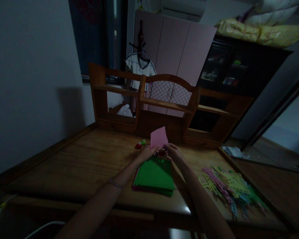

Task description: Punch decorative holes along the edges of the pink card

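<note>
A small pink sheet (158, 137) stands up in front of me, its lower edge between my two hands. My left hand (147, 153) is closed on its lower left part, thumb towards the middle. At the lower right corner, my right hand (174, 152) pinches the sheet; a small purple bit shows by its fingertips. Below the hands lies a stack of green sheets (154, 177), with some red or pink edges at its lower left. Small dark red and pale pieces (161, 152) sit between the hands, too dim to make out.
Red and green figures with round eyes (140, 144) are just behind my left hand. A tangled heap of punched-out coloured sheet scraps (226, 186) covers the right side of the wooden desk (89, 159). A wooden shelf unit (168, 105) rises along the desk's back edge.
</note>
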